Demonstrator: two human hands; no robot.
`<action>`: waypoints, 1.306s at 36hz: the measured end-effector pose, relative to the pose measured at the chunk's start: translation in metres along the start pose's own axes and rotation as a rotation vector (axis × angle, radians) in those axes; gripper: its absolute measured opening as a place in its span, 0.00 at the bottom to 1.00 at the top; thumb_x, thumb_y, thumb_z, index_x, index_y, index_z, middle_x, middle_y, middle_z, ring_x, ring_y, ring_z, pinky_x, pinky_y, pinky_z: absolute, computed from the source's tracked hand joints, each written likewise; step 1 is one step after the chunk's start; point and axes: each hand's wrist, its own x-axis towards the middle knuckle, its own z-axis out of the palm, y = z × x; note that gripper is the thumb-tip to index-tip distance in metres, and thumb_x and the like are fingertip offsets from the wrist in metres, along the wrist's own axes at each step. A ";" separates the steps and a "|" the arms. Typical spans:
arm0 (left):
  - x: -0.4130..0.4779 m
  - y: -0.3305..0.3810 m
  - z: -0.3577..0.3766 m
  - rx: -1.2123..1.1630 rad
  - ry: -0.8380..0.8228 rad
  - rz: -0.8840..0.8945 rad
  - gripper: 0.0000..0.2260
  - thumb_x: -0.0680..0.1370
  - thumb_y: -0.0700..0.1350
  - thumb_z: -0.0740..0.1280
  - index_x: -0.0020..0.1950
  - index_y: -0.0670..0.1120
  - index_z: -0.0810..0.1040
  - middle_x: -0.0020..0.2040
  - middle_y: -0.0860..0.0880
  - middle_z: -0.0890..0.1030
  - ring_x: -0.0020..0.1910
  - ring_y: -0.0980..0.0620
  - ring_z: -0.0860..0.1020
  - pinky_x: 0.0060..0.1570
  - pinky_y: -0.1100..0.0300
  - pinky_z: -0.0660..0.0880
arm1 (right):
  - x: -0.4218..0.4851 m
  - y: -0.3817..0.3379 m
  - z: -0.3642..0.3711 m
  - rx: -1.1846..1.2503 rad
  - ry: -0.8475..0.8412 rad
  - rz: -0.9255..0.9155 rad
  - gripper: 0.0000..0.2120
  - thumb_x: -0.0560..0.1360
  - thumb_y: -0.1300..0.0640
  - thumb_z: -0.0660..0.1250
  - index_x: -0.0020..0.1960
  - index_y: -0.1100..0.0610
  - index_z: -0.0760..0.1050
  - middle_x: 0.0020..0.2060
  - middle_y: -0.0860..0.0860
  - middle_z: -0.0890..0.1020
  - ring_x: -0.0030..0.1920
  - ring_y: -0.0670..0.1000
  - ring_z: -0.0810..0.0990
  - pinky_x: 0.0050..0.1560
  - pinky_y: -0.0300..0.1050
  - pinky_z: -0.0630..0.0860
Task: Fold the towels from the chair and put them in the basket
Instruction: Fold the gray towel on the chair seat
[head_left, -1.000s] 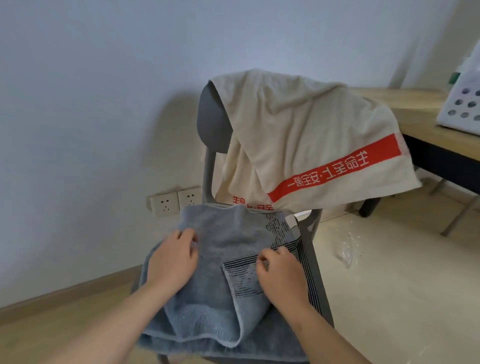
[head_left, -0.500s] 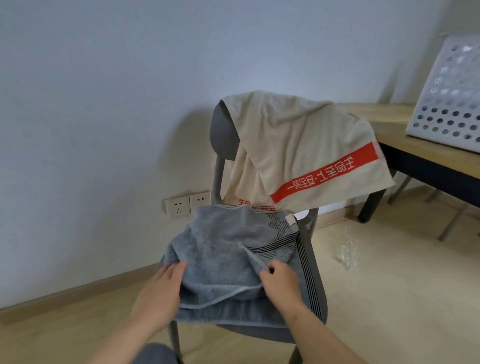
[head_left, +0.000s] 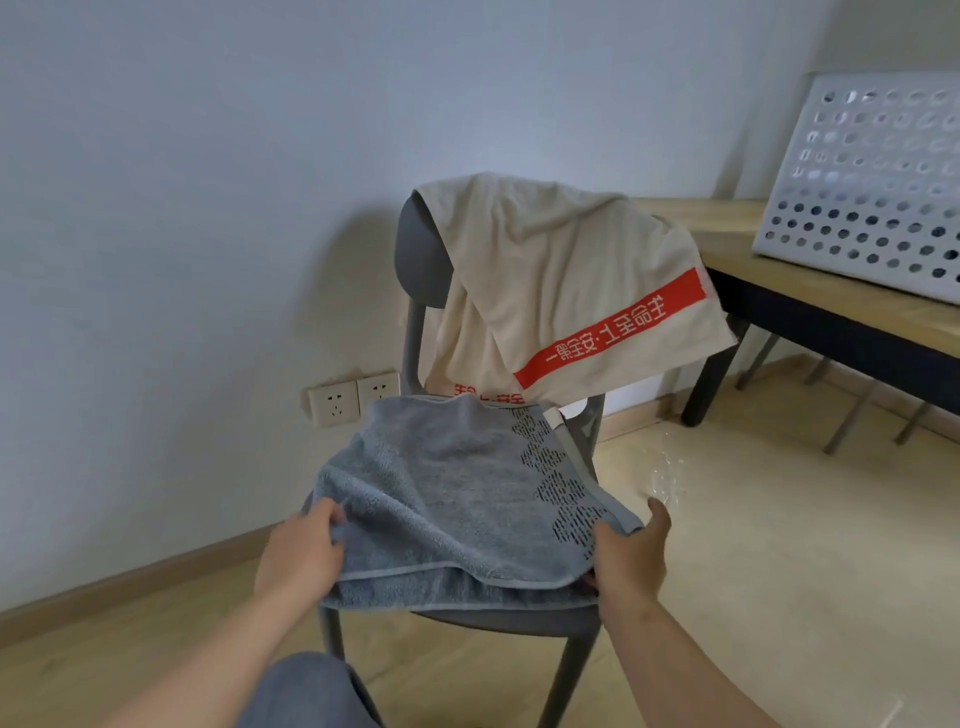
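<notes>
2 ends of grey towel (head_left: 457, 493) held: L grip (head_left: 298, 556), R grip (head_left: 631, 558).

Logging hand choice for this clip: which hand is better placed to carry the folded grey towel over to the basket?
Right, likely. The right hand grips the grey towel at its edge nearest the basket, which stands on the table at right; the left hand holds the far edge.

Soft, fairly bright light coming from the right: the chair (head_left: 415, 260) drops a fuzzy shadow on the wall (head_left: 208, 208) left of its backrest, mid-frame. Little glare patch on the floor (head_left: 665, 473) right of center, and the holes in the basket (head_left: 872, 197) at upper right look smeared, with wide-angle bend at the edges.
</notes>
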 end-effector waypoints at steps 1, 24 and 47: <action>0.000 0.001 0.000 -0.099 0.008 -0.030 0.05 0.77 0.41 0.62 0.50 0.51 0.69 0.42 0.50 0.74 0.43 0.49 0.73 0.38 0.57 0.68 | -0.001 0.001 -0.002 -0.037 -0.002 -0.049 0.27 0.75 0.63 0.61 0.69 0.44 0.60 0.52 0.51 0.74 0.46 0.55 0.78 0.47 0.57 0.80; 0.020 -0.021 -0.025 -0.773 -0.155 -0.557 0.06 0.71 0.36 0.63 0.37 0.40 0.67 0.34 0.43 0.69 0.32 0.46 0.69 0.31 0.58 0.66 | -0.004 0.012 -0.020 -0.564 -0.167 -0.080 0.13 0.73 0.58 0.65 0.50 0.55 0.61 0.38 0.49 0.74 0.36 0.49 0.76 0.32 0.44 0.71; 0.021 -0.020 -0.017 -0.442 0.009 -0.278 0.23 0.70 0.43 0.74 0.58 0.48 0.65 0.52 0.42 0.70 0.46 0.43 0.72 0.46 0.52 0.69 | -0.008 0.012 -0.021 -0.549 -0.262 -0.055 0.11 0.74 0.62 0.65 0.34 0.55 0.74 0.38 0.54 0.79 0.35 0.53 0.78 0.24 0.39 0.75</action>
